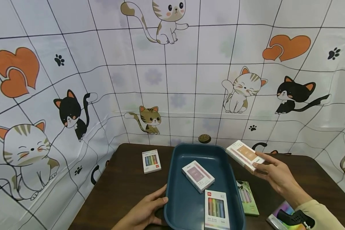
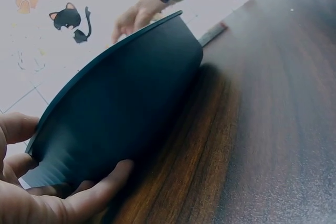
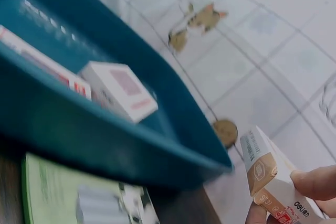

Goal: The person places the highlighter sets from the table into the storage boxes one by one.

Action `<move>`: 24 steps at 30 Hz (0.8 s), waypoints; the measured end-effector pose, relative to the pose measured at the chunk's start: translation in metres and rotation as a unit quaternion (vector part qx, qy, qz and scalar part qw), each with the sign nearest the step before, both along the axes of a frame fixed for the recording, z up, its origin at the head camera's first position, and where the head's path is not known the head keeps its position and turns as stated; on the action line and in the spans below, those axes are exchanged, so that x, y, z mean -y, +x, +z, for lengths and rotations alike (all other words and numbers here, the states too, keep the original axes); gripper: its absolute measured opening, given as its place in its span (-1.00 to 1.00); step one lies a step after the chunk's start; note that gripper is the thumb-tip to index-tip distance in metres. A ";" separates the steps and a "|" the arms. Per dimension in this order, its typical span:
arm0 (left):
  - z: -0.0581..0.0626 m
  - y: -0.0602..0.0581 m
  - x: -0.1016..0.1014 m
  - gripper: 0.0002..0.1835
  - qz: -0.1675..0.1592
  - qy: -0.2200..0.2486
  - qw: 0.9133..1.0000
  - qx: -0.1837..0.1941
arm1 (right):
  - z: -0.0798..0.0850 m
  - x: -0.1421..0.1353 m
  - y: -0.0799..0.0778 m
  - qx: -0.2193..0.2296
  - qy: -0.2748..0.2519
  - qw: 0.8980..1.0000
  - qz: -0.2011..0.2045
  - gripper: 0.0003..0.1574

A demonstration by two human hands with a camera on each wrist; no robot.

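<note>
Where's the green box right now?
In the head view, the green box lies on the dark table, just right of the blue tray and below and left of the right hand.

Wears, on the right arm [image 1: 296,193] at four o'clock in the head view, a pale yellow sleeve [image 1: 323,214] and a curved black wrist strap [image 1: 292,218] bearing a small silvery piece [image 1: 306,225]. Shows a bare left grip [image 1: 148,208] between six and seven o'clock.
</note>
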State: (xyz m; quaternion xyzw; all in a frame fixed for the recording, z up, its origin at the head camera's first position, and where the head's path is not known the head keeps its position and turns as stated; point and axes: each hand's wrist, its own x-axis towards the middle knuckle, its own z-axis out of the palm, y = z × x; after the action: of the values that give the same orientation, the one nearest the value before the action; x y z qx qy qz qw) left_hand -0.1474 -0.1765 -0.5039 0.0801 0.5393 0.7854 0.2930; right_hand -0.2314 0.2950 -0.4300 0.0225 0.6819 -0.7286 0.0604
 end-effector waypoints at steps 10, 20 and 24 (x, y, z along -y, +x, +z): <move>0.000 -0.001 0.000 -0.27 -0.004 0.022 1.000 -0.012 | 0.012 0.048 0.011 -0.002 0.011 0.999 0.051 -0.09; 0.002 0.001 0.000 -0.26 0.004 0.014 1.000 -0.018 | 0.015 0.094 0.029 0.044 0.002 0.991 0.129 -0.14; 0.000 0.005 0.000 -0.27 0.009 0.019 1.000 -0.010 | 0.009 0.107 0.037 0.062 -0.008 0.986 0.153 -0.14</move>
State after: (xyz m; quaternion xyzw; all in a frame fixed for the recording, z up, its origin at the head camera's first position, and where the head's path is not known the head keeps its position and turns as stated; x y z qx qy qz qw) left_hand -0.1428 -0.1770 -0.5041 0.0886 0.5281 0.7973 0.2785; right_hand -0.1943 0.1885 -0.4206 -0.0373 0.6663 -0.7136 0.2133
